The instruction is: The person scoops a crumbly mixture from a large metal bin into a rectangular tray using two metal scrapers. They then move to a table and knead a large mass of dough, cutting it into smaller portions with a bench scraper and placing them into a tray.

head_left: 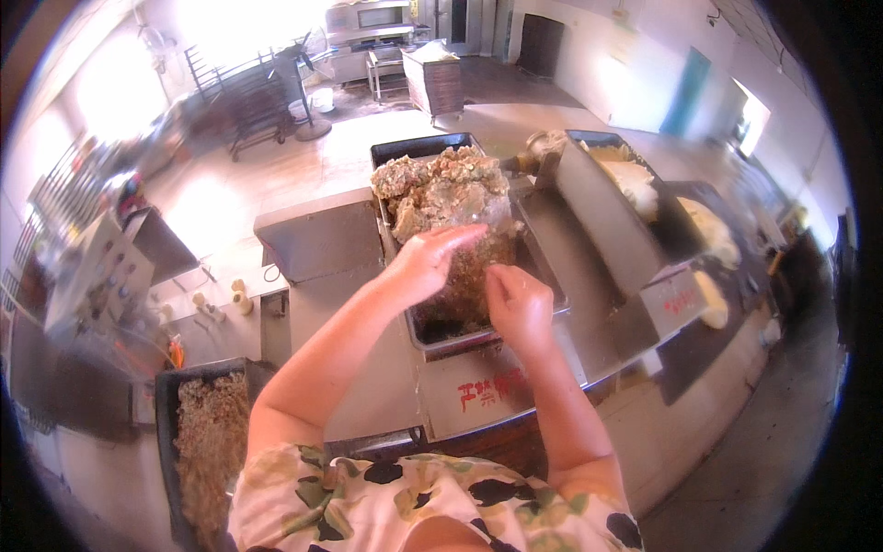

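Observation:
A deep dark metal tray (457, 347) stands ahead of me on the steel machine top. Chunky brown-and-white filling (440, 191) is heaped at its far end, with a thinner, darker layer toward the near end. My left hand (430, 263) is over the tray's middle at the near side of the heap, its fingers stretched out together toward the right. Close by on the right, my right hand (521, 305) is over the tray's near right part with its fingers curled in. Whatever the right fingers hold, if anything, is hidden.
More filling lies in a dark tray (166, 405) at the lower left. Beside it stands a machine with a control box (99, 274). To the right, a steel trough (598, 212) adjoins a dark tray of pale dough (631, 180). Racks and a cabinet (431, 81) stand farther back.

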The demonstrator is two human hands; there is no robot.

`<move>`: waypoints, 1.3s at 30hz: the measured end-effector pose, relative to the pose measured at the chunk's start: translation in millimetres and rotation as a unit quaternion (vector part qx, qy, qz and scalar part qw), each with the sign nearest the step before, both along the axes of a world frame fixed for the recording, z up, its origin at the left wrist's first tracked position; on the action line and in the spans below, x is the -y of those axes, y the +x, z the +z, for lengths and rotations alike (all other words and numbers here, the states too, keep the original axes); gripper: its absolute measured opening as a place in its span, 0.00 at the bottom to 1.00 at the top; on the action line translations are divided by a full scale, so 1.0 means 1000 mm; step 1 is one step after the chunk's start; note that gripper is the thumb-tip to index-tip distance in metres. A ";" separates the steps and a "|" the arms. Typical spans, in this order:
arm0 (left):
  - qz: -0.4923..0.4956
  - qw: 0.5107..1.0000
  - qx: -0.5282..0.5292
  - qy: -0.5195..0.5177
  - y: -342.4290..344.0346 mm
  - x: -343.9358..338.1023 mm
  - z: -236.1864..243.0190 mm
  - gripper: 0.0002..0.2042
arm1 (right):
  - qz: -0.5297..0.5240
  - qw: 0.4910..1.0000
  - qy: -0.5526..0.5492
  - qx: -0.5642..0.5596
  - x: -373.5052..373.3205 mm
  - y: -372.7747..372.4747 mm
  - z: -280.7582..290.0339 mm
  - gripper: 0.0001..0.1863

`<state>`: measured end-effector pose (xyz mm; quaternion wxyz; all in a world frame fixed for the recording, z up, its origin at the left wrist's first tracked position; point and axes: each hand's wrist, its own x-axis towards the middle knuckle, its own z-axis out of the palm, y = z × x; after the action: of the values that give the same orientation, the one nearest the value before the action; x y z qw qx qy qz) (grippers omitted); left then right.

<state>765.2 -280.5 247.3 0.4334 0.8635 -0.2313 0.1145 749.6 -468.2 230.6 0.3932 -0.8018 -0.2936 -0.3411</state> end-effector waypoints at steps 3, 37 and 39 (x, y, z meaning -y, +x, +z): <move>0.017 0.998 0.052 -0.022 0.035 -0.025 0.017 0.22 | -0.002 1.000 -0.006 -0.001 -0.003 0.003 0.004 0.02; 0.036 0.871 -0.215 0.441 0.023 -0.005 0.020 0.43 | 0.012 1.000 0.006 0.013 -0.008 0.012 0.007 0.03; -0.047 0.854 -0.168 0.491 -0.004 0.009 0.017 0.40 | 0.012 0.999 0.009 0.036 -0.002 0.014 0.004 0.03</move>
<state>760.8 -289.7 264.5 -0.0096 0.9581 -0.2215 -0.1813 764.1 -465.9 234.9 0.3939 -0.7816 -0.3144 -0.3676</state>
